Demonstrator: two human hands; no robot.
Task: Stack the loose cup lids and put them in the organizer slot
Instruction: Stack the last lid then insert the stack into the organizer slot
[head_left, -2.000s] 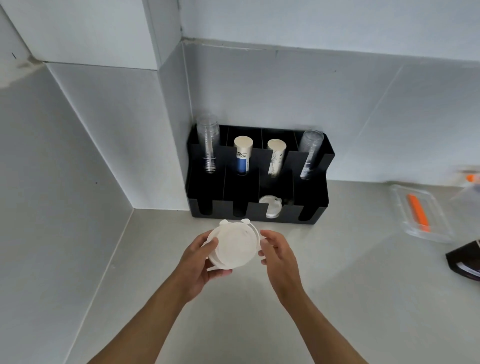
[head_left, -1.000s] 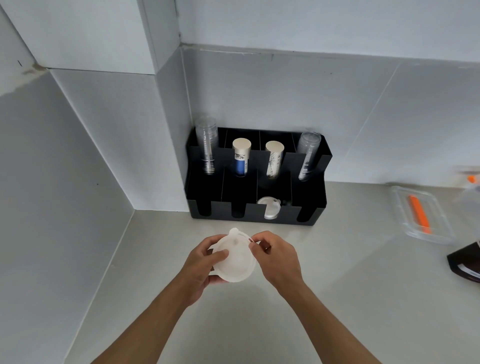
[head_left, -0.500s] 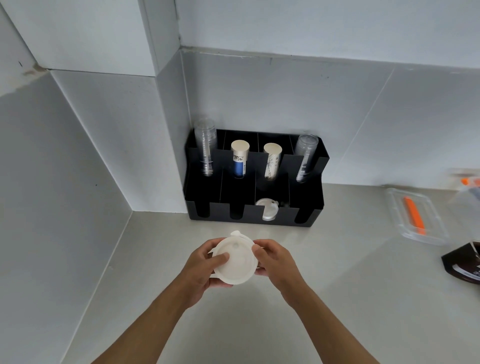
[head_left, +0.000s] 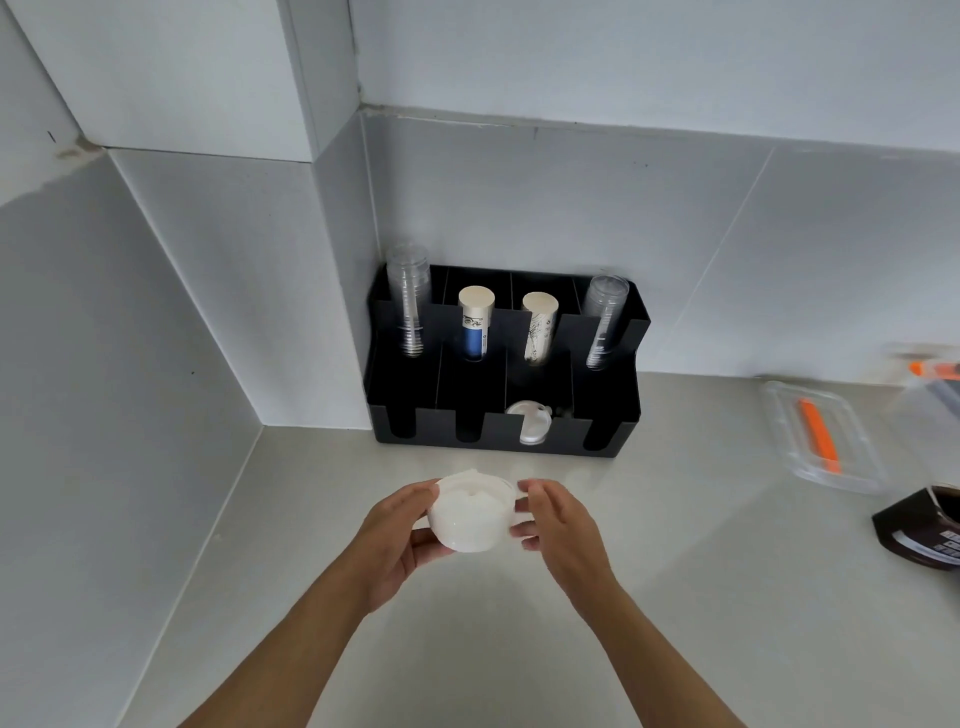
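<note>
A stack of white cup lids (head_left: 470, 517) is held above the grey counter, in front of the black organizer (head_left: 498, 441). My left hand (head_left: 397, 540) grips the stack from its left side and underneath. My right hand (head_left: 558, 522) pinches its right edge with the fingertips. One white lid (head_left: 530, 423) stands in the organizer's third front slot from the left. The other front slots look dark and I see nothing in them.
The organizer's back row holds two stacks of clear cups (head_left: 410, 301) and two of paper cups (head_left: 475, 325). To the right lie a clear lidded box with an orange tool (head_left: 821, 436) and a dark brown carton (head_left: 924, 525). Tiled walls close the corner at left.
The lids in my hands have been pushed together into a tighter stack, which has tilted flatter toward me. Both hands stay on it, low in front of the organizer.
</note>
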